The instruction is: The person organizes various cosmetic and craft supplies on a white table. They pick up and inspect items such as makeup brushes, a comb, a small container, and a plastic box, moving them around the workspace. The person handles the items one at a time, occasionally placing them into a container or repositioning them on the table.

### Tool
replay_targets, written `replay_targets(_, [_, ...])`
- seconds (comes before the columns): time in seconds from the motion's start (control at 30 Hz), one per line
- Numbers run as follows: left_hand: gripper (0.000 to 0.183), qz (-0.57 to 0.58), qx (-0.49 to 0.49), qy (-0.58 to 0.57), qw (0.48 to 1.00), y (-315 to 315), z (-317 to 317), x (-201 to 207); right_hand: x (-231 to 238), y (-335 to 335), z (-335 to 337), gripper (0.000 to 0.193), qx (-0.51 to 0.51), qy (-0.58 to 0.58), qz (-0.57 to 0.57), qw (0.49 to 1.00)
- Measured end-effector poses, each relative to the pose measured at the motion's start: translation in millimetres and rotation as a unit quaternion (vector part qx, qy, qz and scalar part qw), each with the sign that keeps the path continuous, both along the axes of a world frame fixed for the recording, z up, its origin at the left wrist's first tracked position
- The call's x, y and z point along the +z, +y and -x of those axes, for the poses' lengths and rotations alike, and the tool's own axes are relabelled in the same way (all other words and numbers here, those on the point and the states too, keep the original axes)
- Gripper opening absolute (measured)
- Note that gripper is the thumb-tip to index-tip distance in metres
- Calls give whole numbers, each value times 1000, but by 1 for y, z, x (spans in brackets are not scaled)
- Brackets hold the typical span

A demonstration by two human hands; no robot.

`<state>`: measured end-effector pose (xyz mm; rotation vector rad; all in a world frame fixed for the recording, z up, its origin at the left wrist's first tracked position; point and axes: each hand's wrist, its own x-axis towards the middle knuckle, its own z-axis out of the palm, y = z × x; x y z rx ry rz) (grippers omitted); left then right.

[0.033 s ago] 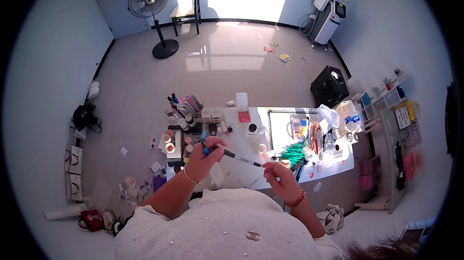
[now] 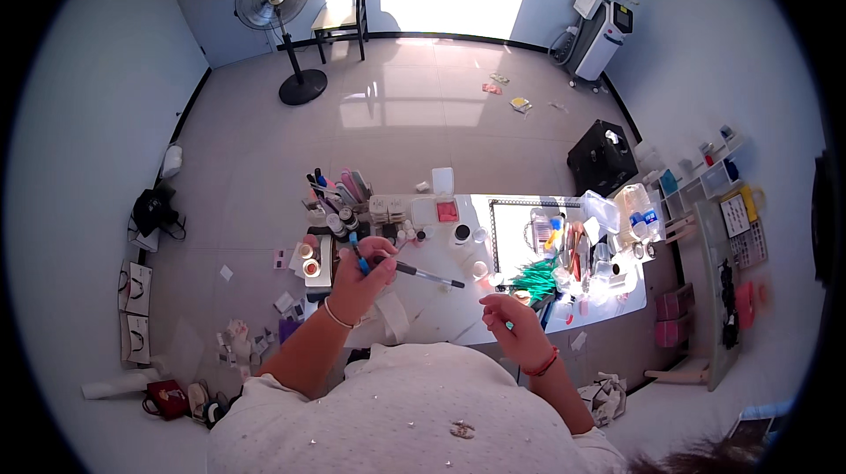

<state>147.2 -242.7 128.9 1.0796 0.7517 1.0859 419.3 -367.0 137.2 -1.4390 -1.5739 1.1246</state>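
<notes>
My left hand (image 2: 359, 280) is closed around a pen (image 2: 428, 275) with a black grip and clear barrel, which slants down to the right over the white table (image 2: 429, 320). A blue pen-like stick (image 2: 359, 254) also stands up from between its fingers. To the right, near the table's front edge, is my right hand (image 2: 518, 330), apart from the pen. Its fingers are curled in, with a small teal spot at them. What they hold, if anything, is too small to tell.
Pens and small jars crowd the table's left end. A bundle of green sticks (image 2: 534, 279), a black-edged board (image 2: 508, 229), brushes and clear containers (image 2: 600, 210) fill its right side. A black case (image 2: 602, 157) stands beyond, and a fan (image 2: 302, 86) farther off.
My left hand has moved slightly up and left with the pen, and the pen's tip has come away from my right hand. The right hand stays nearly in place.
</notes>
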Motion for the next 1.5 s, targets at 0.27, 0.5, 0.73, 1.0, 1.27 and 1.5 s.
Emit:
replay_targets(0.27, [20, -151, 384, 237, 880, 110, 151, -19, -45, -9, -34, 18, -136, 120, 70, 981])
replay_targets(0.5, [26, -139, 382, 469, 784, 186, 188, -103, -46, -14, -54, 17, -207, 136, 97, 964])
replay_targets(0.73, [25, -84, 335, 519, 782, 245, 175, -168, -54, -22, -59, 13, -234, 128, 112, 957])
replay_targets(1.0, [30, -16, 276, 453, 847, 267, 177, -207, -67, -43, -74, 15, -281, 122, 125, 944])
replay_targets(1.27, [23, 13, 351, 100, 931, 184, 143, -131, -125, -71, -138, 16, -389, -36, 119, 913])
replay_targets(1.5, [19, 71, 280, -182, 940, 76, 92, -70, -209, -72, -209, 19, -438, -163, 119, 876])
